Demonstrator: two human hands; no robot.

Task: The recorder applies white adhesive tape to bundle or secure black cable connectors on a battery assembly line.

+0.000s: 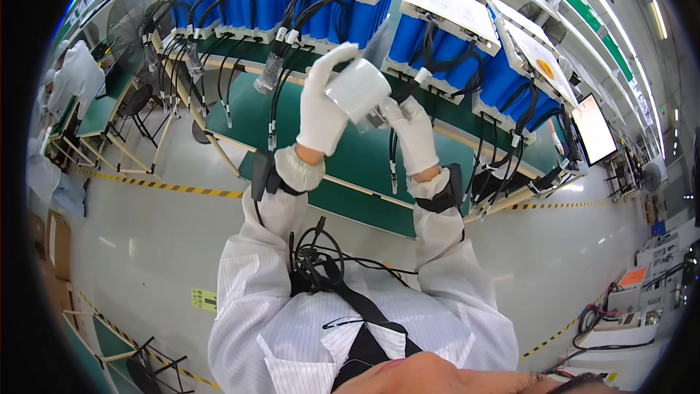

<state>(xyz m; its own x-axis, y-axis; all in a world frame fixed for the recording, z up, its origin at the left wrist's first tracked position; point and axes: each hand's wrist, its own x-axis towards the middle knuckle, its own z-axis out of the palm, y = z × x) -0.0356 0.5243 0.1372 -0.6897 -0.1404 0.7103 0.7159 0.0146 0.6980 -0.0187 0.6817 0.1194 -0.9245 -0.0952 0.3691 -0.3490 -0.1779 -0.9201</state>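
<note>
My left hand (pixel 324 102), in a white glove, is raised and grips a white box-shaped part (pixel 359 89) from its left side. Just right of it, my right hand (pixel 412 130), also gloved, pinches the small dark end at the lower right of that white part. Both hands are held up above a long green workbench (pixel 350 160). Black cables (pixel 394 153) hang over the bench edge below the hands.
Blue battery packs (pixel 437 40) with white covers line the far side of the bench, with black cables plugged in. A monitor (pixel 594 130) stands at the right. Another person in white (pixel 76 76) works at far left. Yellow-black floor tape (pixel 160 186) marks the aisle.
</note>
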